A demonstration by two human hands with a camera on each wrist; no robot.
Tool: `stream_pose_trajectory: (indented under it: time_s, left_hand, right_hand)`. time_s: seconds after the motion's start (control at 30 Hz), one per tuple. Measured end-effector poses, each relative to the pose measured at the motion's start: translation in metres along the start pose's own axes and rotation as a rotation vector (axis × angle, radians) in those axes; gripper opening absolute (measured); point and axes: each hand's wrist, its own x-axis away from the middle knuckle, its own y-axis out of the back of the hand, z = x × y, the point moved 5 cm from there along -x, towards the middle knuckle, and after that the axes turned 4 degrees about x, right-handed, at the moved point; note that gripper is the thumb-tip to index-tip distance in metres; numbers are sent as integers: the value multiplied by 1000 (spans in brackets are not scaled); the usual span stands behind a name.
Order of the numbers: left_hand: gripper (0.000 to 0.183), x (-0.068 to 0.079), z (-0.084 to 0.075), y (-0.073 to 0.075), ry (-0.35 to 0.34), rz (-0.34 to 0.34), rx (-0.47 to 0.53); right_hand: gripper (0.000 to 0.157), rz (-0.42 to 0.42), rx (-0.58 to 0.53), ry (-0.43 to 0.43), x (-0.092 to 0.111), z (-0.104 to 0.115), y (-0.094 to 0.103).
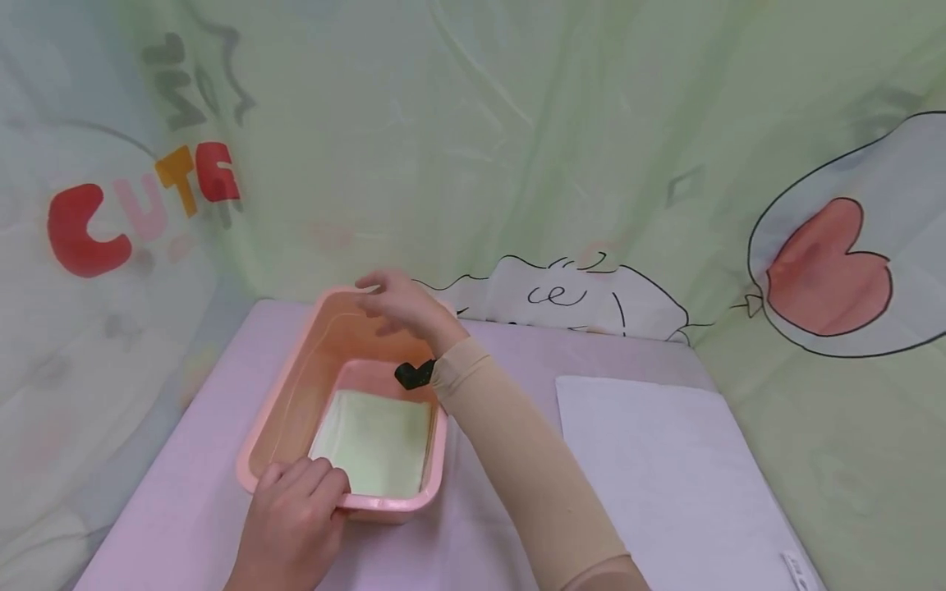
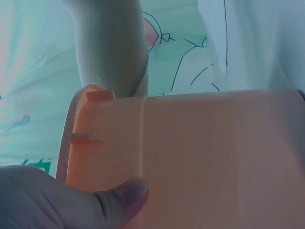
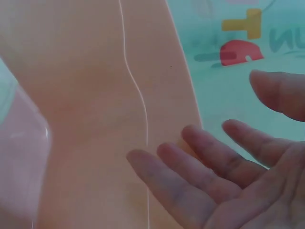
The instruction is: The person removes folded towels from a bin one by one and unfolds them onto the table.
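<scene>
A pink-orange plastic basin (image 1: 275,410) stands on the left part of the table, with a pale green folded cloth (image 1: 377,443) lying flat on its bottom. My left hand (image 1: 296,509) grips the near rim, fingers curled over it; in the left wrist view the thumb (image 2: 131,193) presses the basin's outer wall (image 2: 190,157). Over the basin's far end reaches my right hand (image 1: 406,304). Its fingers (image 3: 181,183) are spread and loosely bent, with nothing between them, beside the inner wall (image 3: 95,119) in the right wrist view.
A white sheet (image 1: 650,460) lies on the lilac table (image 1: 488,394) to the right, a small white label (image 1: 796,570) at its near corner. Printed curtains (image 1: 369,164) hang at the back and both sides. A beige sleeve (image 1: 525,460) covers the right forearm, with a black strap (image 1: 414,375) at the wrist.
</scene>
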Motion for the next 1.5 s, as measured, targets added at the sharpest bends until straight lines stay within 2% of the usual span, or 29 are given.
stream_pose_trajectory:
  time_s: [0.2, 0.33, 0.6, 0.7, 0.8, 0.93, 1.1, 1.3, 1.4, 1.5]
  left_hand:
    - [22, 0, -2, 0, 18, 2, -6]
    - [20, -1, -3, 0, 19, 4, -8]
    - [20, 0, -3, -1, 21, 12, -2]
    - [21, 0, -3, -1, 25, 18, 5]
    - [23, 1, -3, -1, 30, 20, 6]
    - [23, 2, -3, -1, 31, 17, 1]
    - [22, 3, -2, -1, 32, 14, -2]
    - [26, 3, -1, -1, 22, 6, -19]
    - [27, 3, 0, 0, 15, 2, -31]
    - [28, 3, 0, -1, 14, 1, -26]
  right_hand:
    - [54, 114, 124, -62, -2, -15, -6]
    - [54, 194, 124, -141, 1, -25, -10]
    - [52, 223, 142, -323, 6, -44, -18]
    - [50, 260, 162, -375, 7, -48, -20]
    - [49, 321, 236, -405, 6, -52, -22]
    - [47, 385, 303, -411, 3, -56, -25]
    - [53, 422, 310, -461, 3, -59, -27]
    - [52, 502, 320, -587, 4, -61, -29]
    - [53, 505, 296, -652, 6, -62, -29]
    - [54, 531, 337, -661, 9, -62, -30]
